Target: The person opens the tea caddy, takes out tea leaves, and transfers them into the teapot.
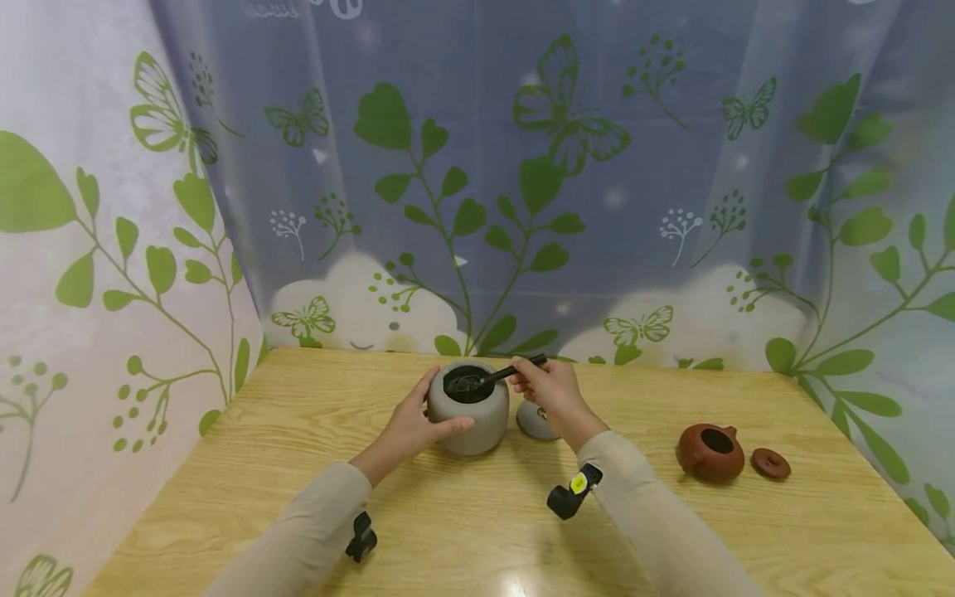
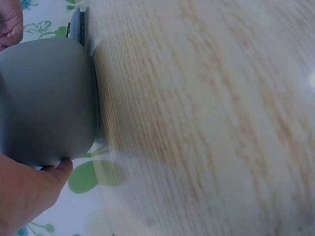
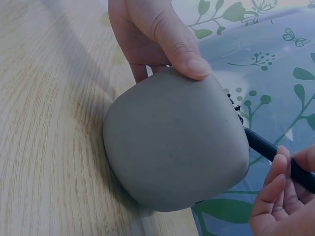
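Note:
A round grey tea jar [image 1: 472, 427] stands uncovered on the table, with dark tea leaves [image 1: 464, 383] visible through its mouth. My left hand [image 1: 412, 427] grips the jar from the left, thumb across the front and fingers round the far side. In the right wrist view that thumb [image 3: 197, 69] presses on the jar's wall. My right hand [image 1: 550, 390] pinches a black straight-handled tea utensil [image 1: 528, 365] that slants down into the jar's mouth; its working end is hidden among the leaves. Just right of the jar lies its grey lid [image 1: 533, 421], partly covered by my right hand.
A reddish-brown clay teapot [image 1: 701, 464], uncovered, stands on the wooden table [image 1: 448, 531] to the right of my right forearm. Its small round lid [image 1: 771, 463] lies beside it. Behind the table's far edge hangs a curtain [image 1: 477, 315] printed with leaves and butterflies.

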A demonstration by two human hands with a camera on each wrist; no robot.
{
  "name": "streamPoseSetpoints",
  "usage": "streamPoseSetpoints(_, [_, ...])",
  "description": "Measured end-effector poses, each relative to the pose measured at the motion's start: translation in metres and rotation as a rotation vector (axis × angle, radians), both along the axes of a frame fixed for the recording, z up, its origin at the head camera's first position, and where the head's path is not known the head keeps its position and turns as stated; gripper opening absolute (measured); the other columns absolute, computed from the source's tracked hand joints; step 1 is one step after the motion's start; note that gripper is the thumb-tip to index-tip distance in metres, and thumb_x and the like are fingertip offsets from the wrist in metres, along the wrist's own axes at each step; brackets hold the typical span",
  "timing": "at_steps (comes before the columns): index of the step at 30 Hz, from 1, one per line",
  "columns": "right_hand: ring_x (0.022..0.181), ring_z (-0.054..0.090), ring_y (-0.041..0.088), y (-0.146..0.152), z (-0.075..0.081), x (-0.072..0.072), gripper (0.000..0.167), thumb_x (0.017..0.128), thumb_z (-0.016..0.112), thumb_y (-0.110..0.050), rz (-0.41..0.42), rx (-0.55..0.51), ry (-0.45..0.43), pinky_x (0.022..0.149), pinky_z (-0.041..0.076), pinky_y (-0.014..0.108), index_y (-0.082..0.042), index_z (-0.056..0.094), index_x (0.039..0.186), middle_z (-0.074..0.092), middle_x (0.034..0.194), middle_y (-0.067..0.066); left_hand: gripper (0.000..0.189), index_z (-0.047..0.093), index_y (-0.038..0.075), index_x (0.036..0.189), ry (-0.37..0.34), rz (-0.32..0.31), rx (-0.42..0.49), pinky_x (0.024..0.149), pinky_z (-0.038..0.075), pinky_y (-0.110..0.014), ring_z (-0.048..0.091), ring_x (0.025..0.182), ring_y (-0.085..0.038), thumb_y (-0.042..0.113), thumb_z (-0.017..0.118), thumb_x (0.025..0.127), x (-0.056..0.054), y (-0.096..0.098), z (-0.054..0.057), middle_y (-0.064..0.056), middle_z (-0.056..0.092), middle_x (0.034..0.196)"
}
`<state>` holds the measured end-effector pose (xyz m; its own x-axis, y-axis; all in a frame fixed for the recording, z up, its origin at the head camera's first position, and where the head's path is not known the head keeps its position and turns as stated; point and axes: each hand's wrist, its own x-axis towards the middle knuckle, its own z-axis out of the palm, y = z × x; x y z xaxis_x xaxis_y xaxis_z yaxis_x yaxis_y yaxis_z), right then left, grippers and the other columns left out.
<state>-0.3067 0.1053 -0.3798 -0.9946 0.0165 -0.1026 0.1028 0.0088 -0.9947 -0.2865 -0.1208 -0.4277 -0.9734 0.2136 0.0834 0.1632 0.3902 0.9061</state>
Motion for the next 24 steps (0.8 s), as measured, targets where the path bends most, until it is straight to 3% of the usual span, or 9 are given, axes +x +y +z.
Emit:
streamPoseSetpoints(14, [0.063,0.060,0.009,0.0002,-0.0002,0.0012,0.026,0.096,0.061,-0.023,0.000,0.001,-0.010,0.058,0.048,0.021,0.002,0.067,0.100,0.065,0.068,-0.001,0.109,0.014,0.016,0.155,0.001,-0.008,0.001,0.106,0.037,-0.052,0.025,0.142,-0.032,0.044,0.081,0.075,0.0001,-0.0004,0.0003,-0.013,0.025,0.156])
streamPoseSetpoints(24, [0.061,0.059,0.008,0.0068,0.0030,0.0011,0.027,0.096,0.061,-0.024,-0.006,-0.058,-0.023,0.055,0.047,0.019,0.003,0.064,0.101,0.064,0.068,-0.002,0.108,0.014,0.017,0.155,0.001,-0.008,-0.009,0.106,0.036,-0.052,0.025,0.143,-0.032,0.044,0.081,0.075,-0.0005,0.0003,-0.0003,-0.012,0.023,0.157])
